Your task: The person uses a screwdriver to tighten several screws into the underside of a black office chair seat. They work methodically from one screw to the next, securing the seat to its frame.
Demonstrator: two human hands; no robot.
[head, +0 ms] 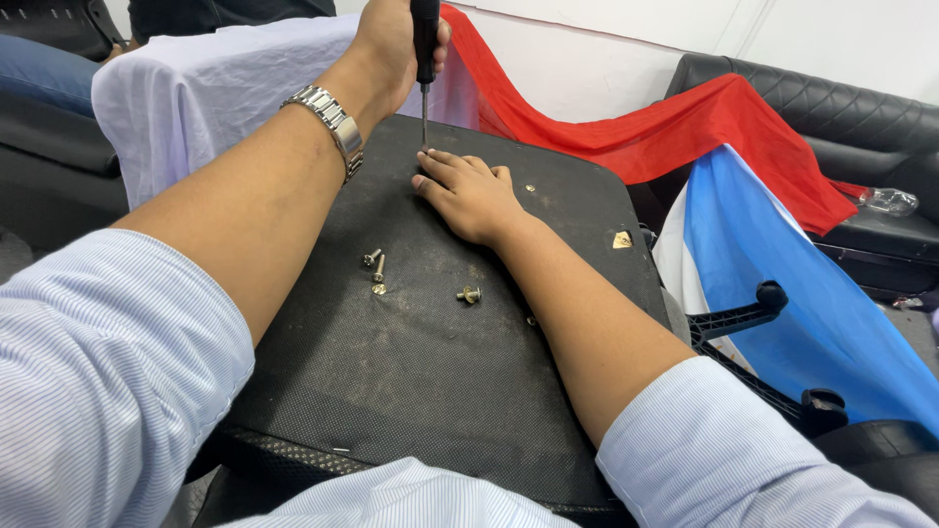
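Observation:
My left hand (396,49) grips a black-handled screwdriver (424,44) held upright, its thin shaft pointing down onto a dusty black chair-seat underside (421,372). A metal watch sits on that wrist. My right hand (469,196) lies flat on the seat, fingertips right beside the screwdriver tip. Three loose screws lie on the fabric nearer to me: two together (376,266) and one with a washer (469,294).
A black plastic chair base with castors (773,323) sticks out at right. Red cloth (704,127) and blue cloth (782,264) drape over a black sofa (861,108). White cloth (205,88) covers something at the back left. A plastic bottle (890,201) lies on the sofa.

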